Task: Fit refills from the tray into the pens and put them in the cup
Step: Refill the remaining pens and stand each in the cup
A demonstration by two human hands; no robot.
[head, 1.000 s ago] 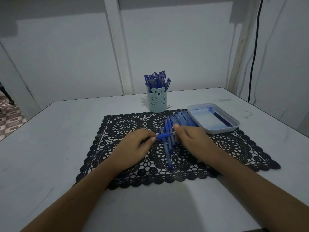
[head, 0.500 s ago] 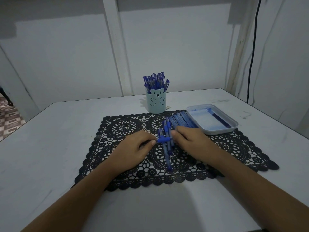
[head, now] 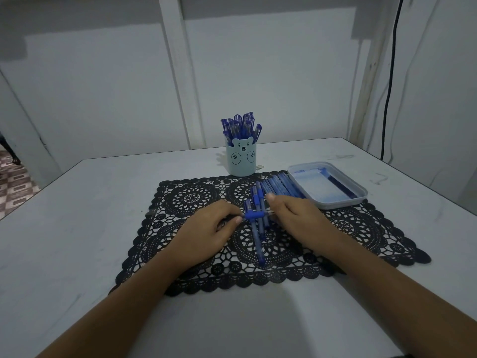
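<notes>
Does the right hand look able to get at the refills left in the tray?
Probably yes. The tray sits open just beyond the right hand, only loose pens lying between. That hand and the left hand pinch a pen, so it must let go first.

One cup (head: 241, 161), one tray (head: 340, 203), one mat (head: 191, 200) (pens (head: 258, 244) overlap, uncountable).

No readable text, label, brand or number shows anywhere.

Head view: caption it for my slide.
A blue pen held between left hand and right hand over a lace mat, bear cup behind.
</notes>
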